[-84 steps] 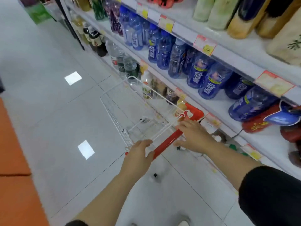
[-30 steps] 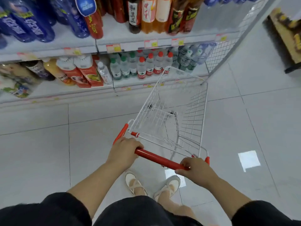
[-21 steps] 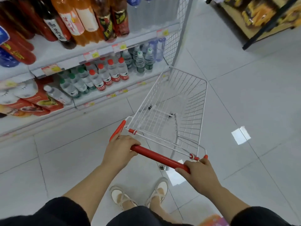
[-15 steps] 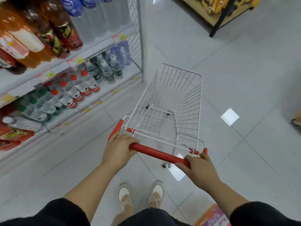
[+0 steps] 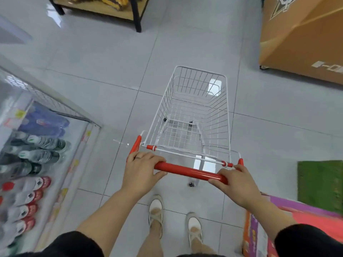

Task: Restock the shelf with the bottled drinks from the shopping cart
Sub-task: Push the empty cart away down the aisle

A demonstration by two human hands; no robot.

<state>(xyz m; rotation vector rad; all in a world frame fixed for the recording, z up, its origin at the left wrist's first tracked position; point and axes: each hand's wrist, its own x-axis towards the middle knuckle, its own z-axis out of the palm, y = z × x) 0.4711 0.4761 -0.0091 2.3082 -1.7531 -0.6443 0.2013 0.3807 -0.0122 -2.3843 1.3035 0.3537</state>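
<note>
Red handle (image 5: 189,171) of the white wire shopping cart (image 5: 227,108) gripped by both hands
Left hand (image 5: 141,171) curls round the handle's left end; right hand (image 5: 235,184) curls round its right end; bottled drinks (image 5: 42,143) stand on the low shelf (image 5: 74,164) at left, apart from the cart.

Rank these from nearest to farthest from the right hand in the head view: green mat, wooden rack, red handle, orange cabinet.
1. red handle: gripped by the right hand.
2. green mat: on the floor just to the hand's right.
3. orange cabinet: ahead, on the right.
4. wooden rack: far ahead, on the left.
</note>
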